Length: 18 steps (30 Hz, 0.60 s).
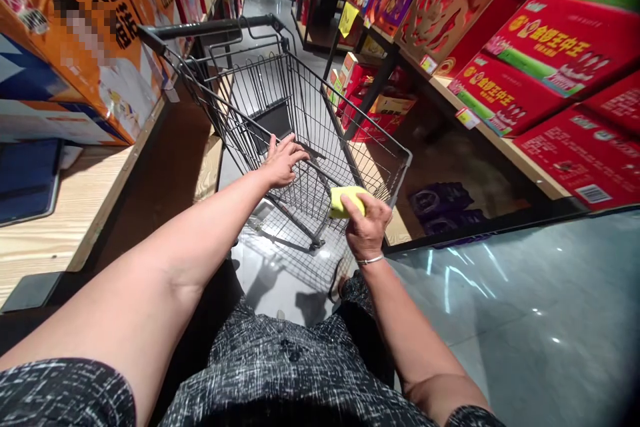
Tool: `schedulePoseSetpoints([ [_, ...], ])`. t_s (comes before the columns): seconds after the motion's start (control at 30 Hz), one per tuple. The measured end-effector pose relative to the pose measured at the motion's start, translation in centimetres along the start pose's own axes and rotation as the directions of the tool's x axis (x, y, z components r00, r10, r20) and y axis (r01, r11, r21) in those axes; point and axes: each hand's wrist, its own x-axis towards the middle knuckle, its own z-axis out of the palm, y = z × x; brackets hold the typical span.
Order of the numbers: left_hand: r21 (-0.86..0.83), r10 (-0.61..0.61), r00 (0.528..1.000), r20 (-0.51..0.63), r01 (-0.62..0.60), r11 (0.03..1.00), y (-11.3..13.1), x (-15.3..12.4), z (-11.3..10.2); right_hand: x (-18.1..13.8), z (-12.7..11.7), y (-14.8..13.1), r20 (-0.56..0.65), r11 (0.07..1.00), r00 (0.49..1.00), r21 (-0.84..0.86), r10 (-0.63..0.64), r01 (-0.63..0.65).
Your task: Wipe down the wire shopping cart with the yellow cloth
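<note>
A black wire shopping cart (295, 90) stands before me in the aisle, its handle at the far left end. My left hand (284, 160) lies on the cart's near rim with its fingers stretched out and partly spread. In my right hand (369, 224) is a yellow sponge (347, 202), pinched between thumb and fingers. It touches or hovers just at the near rim; I cannot tell which. The fingers' undersides are hidden from view. Inside the basket, toward the handle, a dark flat panel (273, 124) shows through the wires.
On the left, a wooden shelf (30, 247) bears orange boxes (80, 20) and a dark blue tablet-like thing (27, 177). Red boxes (555, 40) line the right shelf, with purple packages (440, 204) beneath. Shiny grey floor (540, 307) spreads at the lower right.
</note>
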Motion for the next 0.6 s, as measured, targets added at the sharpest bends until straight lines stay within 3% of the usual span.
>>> schedulePoseSetpoints([
  [0.1, -0.009, -0.02, 1.0, -0.011, 0.02, 1.0, 0.3, -0.2, -0.1, 2.2, -1.2, 0.3, 0.027, 0.998, 0.999, -0.04, -0.044, 0.045],
  [0.23, -0.019, -0.021, 1.0, 0.0, 0.021, 1.0, 0.4, -0.2, -0.1, 1.5, -1.1, 2.2, 0.112, 0.993, 0.991, -0.084, -0.075, 0.084],
  [0.47, -0.015, -0.044, 0.999, -0.022, 0.044, 0.999, 0.6, 0.1, 0.4, 1.5, -5.2, 6.7, 0.188, 0.997, 0.981, -0.062, 0.046, -0.035],
  [0.6, 0.021, -0.056, 0.998, -0.011, 0.057, 0.998, 1.0, 0.4, 0.6, 3.0, -5.1, 7.6, 0.205, 0.997, 0.975, 0.005, 0.08, -0.083],
])
